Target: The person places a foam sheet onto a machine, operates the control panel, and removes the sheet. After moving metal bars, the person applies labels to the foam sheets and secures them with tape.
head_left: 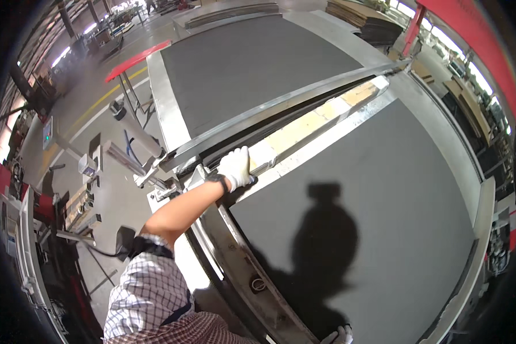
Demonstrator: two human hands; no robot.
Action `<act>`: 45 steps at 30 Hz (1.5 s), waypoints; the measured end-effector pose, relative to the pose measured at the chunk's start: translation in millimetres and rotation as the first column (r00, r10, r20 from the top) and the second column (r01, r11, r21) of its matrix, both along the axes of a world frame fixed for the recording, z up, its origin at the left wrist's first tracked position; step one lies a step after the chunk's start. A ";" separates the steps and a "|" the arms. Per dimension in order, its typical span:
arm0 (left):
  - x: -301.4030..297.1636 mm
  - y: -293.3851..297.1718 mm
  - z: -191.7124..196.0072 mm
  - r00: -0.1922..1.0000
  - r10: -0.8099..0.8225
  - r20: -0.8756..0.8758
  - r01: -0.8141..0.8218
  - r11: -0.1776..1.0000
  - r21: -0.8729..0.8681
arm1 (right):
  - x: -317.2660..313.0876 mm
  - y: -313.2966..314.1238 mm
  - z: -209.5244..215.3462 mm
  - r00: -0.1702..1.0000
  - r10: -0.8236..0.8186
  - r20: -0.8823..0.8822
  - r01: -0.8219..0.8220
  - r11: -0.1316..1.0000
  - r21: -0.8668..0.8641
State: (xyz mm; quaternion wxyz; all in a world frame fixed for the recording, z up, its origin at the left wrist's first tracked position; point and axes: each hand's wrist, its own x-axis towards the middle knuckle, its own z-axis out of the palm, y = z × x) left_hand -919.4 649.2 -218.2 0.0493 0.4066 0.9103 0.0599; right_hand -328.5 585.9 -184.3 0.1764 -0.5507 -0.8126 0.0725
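My left hand [235, 168], in a white glove, is closed round the near left end of a long metal bar [304, 127] patched with yellowish tape. The bar runs slantwise to the far right, along the back edge of a dark grey flat panel [384, 189] in a metal frame. My right hand [339, 335], also gloved, shows only at the bottom edge beside the panel's near left corner. Its visible fingers are stretched out with nothing seen in them; the rest is out of the picture. My shadow falls across the panel.
Behind the bar, a metal crossbeam [292, 103] separates a second dark panel [246, 63]. A cylinder with hoses [135, 129] and a red-topped stand [137, 60] are at left. Stacked boards [364, 23] lie at the back right. A red beam [481, 46] arches at right.
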 end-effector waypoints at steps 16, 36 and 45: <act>114.1 -100.8 180.0 0.759 -0.641 0.119 0.551 0.728 0.409 | 21.3 -8.6 -56.1 0.956 -0.244 -0.164 0.272 0.945 0.181; -344.7 -451.4 86.6 0.541 -0.658 -0.524 0.841 0.445 0.310 | -659.7 -259.3 -198.7 0.597 0.786 -0.162 -0.689 0.398 -0.606; -608.5 -503.9 77.6 0.524 -0.735 -0.429 0.741 0.643 -0.196 | -769.7 -224.1 -326.5 0.449 0.890 0.073 -0.328 0.241 -0.914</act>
